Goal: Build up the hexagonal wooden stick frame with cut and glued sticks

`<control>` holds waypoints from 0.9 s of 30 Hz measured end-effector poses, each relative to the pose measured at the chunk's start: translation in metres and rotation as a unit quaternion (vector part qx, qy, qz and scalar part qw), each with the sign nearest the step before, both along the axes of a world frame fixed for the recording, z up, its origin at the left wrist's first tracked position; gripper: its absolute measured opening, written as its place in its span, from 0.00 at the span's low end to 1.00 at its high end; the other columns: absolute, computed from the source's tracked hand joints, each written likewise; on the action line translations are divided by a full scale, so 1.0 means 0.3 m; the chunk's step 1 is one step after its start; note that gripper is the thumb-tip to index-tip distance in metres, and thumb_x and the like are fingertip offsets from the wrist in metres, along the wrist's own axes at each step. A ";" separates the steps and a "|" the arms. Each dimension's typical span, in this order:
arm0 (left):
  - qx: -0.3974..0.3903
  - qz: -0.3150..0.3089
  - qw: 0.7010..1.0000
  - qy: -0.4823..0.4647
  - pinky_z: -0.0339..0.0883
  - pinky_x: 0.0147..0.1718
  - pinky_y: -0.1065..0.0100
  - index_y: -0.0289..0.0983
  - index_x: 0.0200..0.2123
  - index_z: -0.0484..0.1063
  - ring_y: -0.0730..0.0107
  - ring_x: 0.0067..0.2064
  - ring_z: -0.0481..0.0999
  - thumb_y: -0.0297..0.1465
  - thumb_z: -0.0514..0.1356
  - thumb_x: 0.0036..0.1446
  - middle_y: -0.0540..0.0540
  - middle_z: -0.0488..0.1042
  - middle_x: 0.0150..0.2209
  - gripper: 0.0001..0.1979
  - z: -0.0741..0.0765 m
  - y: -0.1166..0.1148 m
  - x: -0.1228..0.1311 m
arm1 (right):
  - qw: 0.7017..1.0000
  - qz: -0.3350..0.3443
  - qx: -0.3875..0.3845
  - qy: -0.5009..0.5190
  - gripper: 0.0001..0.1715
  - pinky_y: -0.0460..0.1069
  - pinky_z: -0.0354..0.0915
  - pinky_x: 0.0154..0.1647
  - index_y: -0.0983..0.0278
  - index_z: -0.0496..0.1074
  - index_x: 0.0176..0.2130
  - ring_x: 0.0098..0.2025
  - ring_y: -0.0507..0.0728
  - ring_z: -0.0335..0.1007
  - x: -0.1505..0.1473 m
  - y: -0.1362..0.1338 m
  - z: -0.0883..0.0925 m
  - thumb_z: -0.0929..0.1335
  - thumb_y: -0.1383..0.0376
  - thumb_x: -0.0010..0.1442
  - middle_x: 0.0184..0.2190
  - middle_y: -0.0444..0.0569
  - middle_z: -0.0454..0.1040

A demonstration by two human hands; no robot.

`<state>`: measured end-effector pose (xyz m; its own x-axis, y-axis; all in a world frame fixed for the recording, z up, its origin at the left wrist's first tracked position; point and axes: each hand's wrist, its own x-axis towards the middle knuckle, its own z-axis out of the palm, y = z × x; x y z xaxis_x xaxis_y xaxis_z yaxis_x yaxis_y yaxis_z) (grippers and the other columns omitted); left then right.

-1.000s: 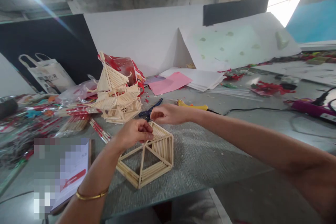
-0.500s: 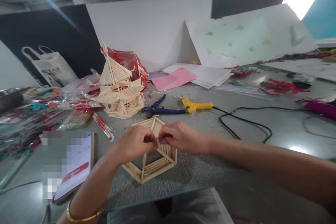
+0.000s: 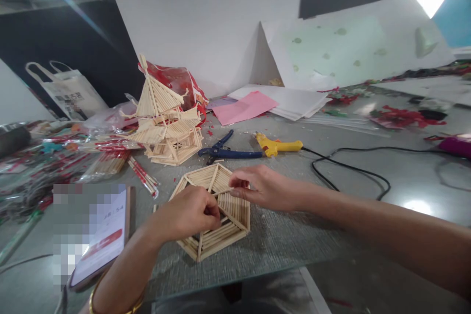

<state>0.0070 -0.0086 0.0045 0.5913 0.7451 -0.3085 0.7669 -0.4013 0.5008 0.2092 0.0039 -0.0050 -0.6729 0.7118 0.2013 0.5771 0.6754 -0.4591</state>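
A flat, many-sided frame of thin wooden sticks [image 3: 224,240] lies in front of me, its spokes meeting near the middle and rows of sticks filling its sections. My left hand [image 3: 195,213] is over the left part of the frame, fingers curled and closed near the middle; anything in them is hidden. Above the right part is my right hand [image 3: 257,186], thumb and forefinger brought together near a spoke. I cannot make out what is between those fingertips. Behind the frame stands a tiered stick pavilion model [image 3: 162,103] with a pointed roof.
Blue-handled cutters [image 3: 235,153] and a yellow glue gun [image 3: 279,146] with a black cord lie behind the frame. At left are a phone [image 3: 106,240], wrapped stick bundles [image 3: 143,176] and a tote bag [image 3: 73,91]. Pink paper [image 3: 245,108] lies farther back.
My hands have moved apart: the left slightly down, the right slightly right and up. More of the frame's middle and upper left shows. The view has shifted slightly.
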 end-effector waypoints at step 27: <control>0.021 -0.029 0.999 -0.011 0.55 0.24 0.74 0.37 0.28 0.75 0.74 0.26 0.70 0.29 0.52 0.45 0.50 0.75 0.25 0.11 -0.010 -0.007 0.014 | 0.998 0.029 0.048 -0.018 0.07 0.44 0.56 0.31 0.67 0.67 0.30 0.29 0.48 0.61 0.015 0.008 0.000 0.63 0.67 0.58 0.27 0.45 0.68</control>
<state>0.0112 -0.0106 0.0014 0.6396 0.7218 -0.2643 0.7310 -0.4648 0.4996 0.2136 0.0064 -0.0051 -0.7200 0.6504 0.2420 0.5509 0.7478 -0.3706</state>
